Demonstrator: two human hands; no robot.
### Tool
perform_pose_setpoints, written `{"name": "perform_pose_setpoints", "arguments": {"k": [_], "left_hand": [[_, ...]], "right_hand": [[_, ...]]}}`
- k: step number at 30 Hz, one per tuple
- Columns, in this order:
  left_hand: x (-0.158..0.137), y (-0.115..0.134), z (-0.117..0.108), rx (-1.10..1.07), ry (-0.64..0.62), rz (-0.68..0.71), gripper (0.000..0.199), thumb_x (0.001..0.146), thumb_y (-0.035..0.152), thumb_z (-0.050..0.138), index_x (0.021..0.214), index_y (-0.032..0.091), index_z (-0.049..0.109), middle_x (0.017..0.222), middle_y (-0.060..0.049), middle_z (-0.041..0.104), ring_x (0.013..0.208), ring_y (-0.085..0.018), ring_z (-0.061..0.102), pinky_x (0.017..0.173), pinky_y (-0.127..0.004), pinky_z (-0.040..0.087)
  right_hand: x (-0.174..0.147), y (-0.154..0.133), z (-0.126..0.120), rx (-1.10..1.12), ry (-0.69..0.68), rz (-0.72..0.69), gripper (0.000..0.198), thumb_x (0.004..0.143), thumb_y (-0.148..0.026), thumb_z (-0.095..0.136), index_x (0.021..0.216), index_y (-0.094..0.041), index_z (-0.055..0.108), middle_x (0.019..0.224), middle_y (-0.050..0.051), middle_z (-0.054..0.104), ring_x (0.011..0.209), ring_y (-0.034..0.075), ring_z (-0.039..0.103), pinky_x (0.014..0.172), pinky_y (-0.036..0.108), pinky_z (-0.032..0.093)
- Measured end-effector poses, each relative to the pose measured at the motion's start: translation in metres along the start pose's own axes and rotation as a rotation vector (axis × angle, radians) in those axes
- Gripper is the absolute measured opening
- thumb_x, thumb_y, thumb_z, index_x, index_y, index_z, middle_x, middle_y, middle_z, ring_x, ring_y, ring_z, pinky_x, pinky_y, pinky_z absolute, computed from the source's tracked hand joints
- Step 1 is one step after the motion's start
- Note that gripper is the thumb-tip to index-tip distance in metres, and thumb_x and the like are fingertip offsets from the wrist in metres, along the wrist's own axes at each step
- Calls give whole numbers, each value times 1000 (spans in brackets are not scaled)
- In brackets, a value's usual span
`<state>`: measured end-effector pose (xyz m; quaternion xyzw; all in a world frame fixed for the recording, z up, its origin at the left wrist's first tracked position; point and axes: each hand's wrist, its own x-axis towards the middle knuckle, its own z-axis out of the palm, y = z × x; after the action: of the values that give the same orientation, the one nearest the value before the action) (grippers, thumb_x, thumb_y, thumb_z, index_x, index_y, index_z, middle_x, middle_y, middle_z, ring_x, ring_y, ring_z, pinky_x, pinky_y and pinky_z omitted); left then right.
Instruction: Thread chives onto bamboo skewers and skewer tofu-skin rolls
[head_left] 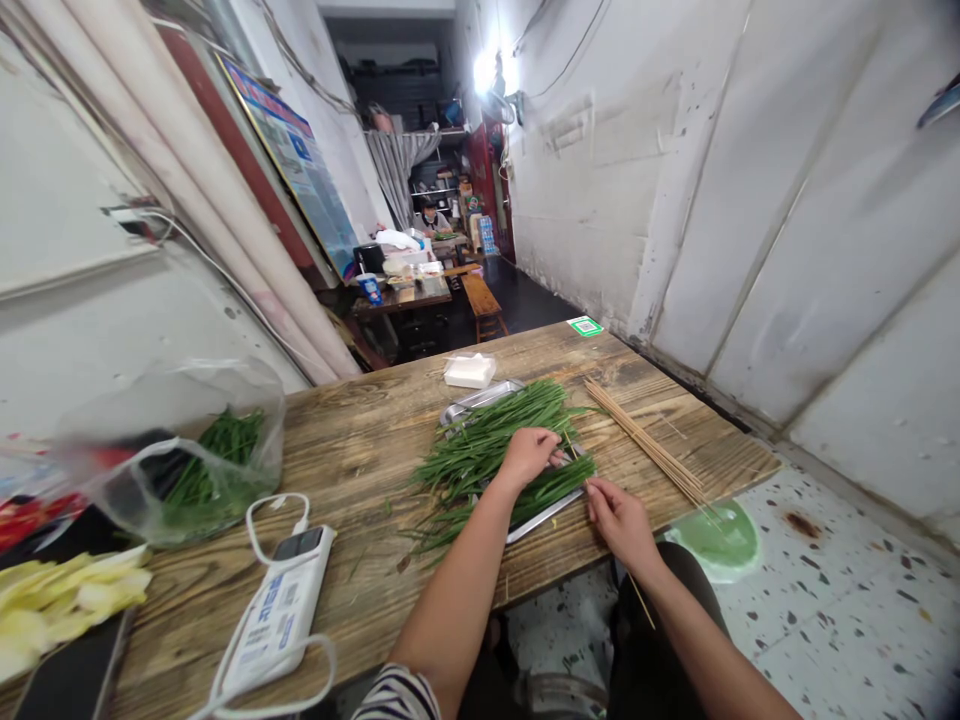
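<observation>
A heap of long green garlic chives (495,430) lies across a metal tray (551,520) near the table's front edge. My left hand (531,455) is over the chives with its fingers curled together; what they pinch, if anything, is too small to make out. Lower right, at the tray's corner, my right hand (619,515) pinches a thin bamboo skewer (641,602), whose lower end sticks out below the hand. The cut ends of a smaller bunch of chives (559,480) reach close to my right fingertips. A bundle of bamboo skewers (645,440) rests on the table to the right.
Behind the tray stands a white packet (470,370). On the left are a clear plastic bag (262,430) with more greens, a white power bank (281,610) with a cable, and pale yellow leaves (71,600). Further back, a person (431,218) sits at another table.
</observation>
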<state>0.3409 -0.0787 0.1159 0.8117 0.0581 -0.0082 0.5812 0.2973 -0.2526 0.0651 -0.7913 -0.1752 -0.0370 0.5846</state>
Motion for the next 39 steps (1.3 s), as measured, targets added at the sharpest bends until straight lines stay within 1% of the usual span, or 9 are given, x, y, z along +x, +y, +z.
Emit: {"name": "perform_pose_setpoints", "arguments": {"k": [2, 4, 7, 9, 15, 22, 34, 39], "left_hand": [[1, -1, 0, 3, 52, 37, 20, 84, 17, 49, 84, 9, 68, 72, -8, 71, 57, -10, 64, 57, -19, 50], [2, -1, 0, -22, 77, 63, 22, 86, 16, 46, 89, 8, 67, 74, -8, 72, 58, -10, 64, 59, -20, 51], [3, -2, -1, -50, 69, 83, 25, 87, 14, 43, 99, 8, 65, 71, -6, 71, 55, -9, 63, 57, -20, 51], [4, -4, -1, -47, 56, 99, 25, 87, 13, 44, 101, 8, 64, 69, -5, 70, 54, -8, 62, 56, -19, 50], [5, -6, -1, -23, 45, 140, 25, 86, 13, 44, 101, 8, 64, 71, -5, 70, 56, -9, 62, 59, -21, 51], [4, -5, -2, 70, 62, 183, 24, 86, 14, 45, 97, 8, 66, 73, -6, 71, 60, -10, 64, 62, -22, 51], [2, -3, -2, 115, 85, 212, 25, 85, 13, 45, 96, 8, 67, 76, -6, 71, 61, -10, 64, 65, -22, 51], [3, -6, -3, 119, 107, 263, 23, 84, 15, 48, 95, 10, 68, 77, -6, 71, 63, -11, 64, 66, -23, 51]], "right_hand": [[0, 1, 0, 8, 0, 2, 47, 88, -57, 43, 92, -16, 66, 51, -1, 54, 50, 17, 52, 55, 27, 43], [0, 1, 0, 13, 2, 1, 48, 88, -57, 44, 91, -15, 66, 51, -1, 54, 49, 16, 52, 54, 26, 43], [0, 1, 0, 8, 6, 2, 47, 88, -56, 44, 91, -15, 66, 50, -1, 54, 49, 16, 52, 53, 26, 43], [0, 0, -1, 5, 6, 7, 47, 88, -56, 44, 92, -16, 67, 50, -1, 54, 48, 17, 52, 52, 26, 43], [0, 1, 0, 14, -2, 16, 48, 87, -58, 43, 92, -16, 67, 50, -1, 54, 48, 17, 52, 52, 26, 43], [-1, 4, 1, 33, -1, 19, 46, 88, -54, 45, 93, -14, 67, 51, -1, 54, 48, 16, 52, 52, 25, 42], [-1, 6, 0, 14, -22, 2, 42, 90, -50, 44, 94, -14, 66, 51, -1, 53, 49, 16, 52, 53, 25, 42], [0, 4, -1, 19, -30, 4, 43, 90, -50, 43, 92, -14, 66, 51, -1, 52, 48, 16, 51, 53, 25, 41]]}}
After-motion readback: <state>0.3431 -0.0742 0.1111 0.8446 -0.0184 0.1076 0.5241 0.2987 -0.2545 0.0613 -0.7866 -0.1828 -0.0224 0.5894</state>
